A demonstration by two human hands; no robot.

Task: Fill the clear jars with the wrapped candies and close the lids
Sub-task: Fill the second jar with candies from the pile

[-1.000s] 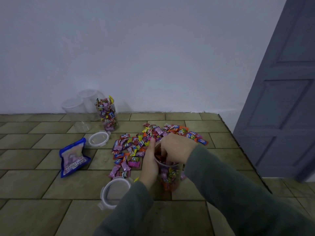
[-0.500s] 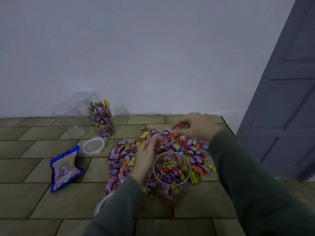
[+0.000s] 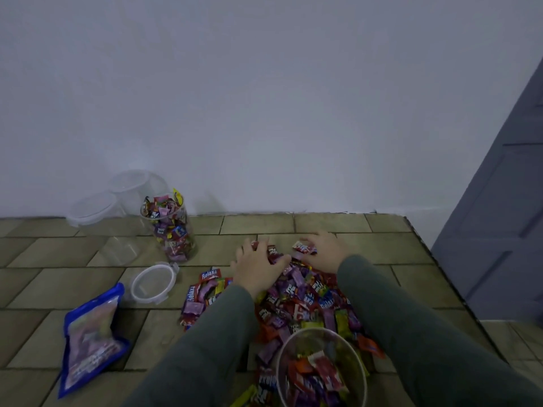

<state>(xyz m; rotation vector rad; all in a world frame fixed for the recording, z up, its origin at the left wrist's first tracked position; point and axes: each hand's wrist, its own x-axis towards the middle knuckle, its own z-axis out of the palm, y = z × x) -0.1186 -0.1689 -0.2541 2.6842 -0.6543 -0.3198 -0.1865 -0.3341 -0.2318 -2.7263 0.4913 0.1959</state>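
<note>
A: Counting four jars: two empty with lids on [image 3: 91, 211] [image 3: 132, 183] by the wall, one full [image 3: 170, 230] and lidless next to them, one part full [image 3: 320, 368] at the bottom edge. One loose lid [image 3: 152, 283] on the tiles, one blue bag [image 3: 91, 333] left of it. Candies [image 3: 296, 301] way too many to count, heaped between the near jar and the hands.

B: Near jar cut off by the frame, bottom hidden. Sleeves [image 3: 205, 342] covering part of the heap. Wrapper print mostly blurry.

A: Left hand [image 3: 258, 270] flat on the far end of the heap, fingers spread, gripping nothing. Right hand [image 3: 323, 254] curled over the top, pinching a red and white candy [image 3: 304, 248].
</note>
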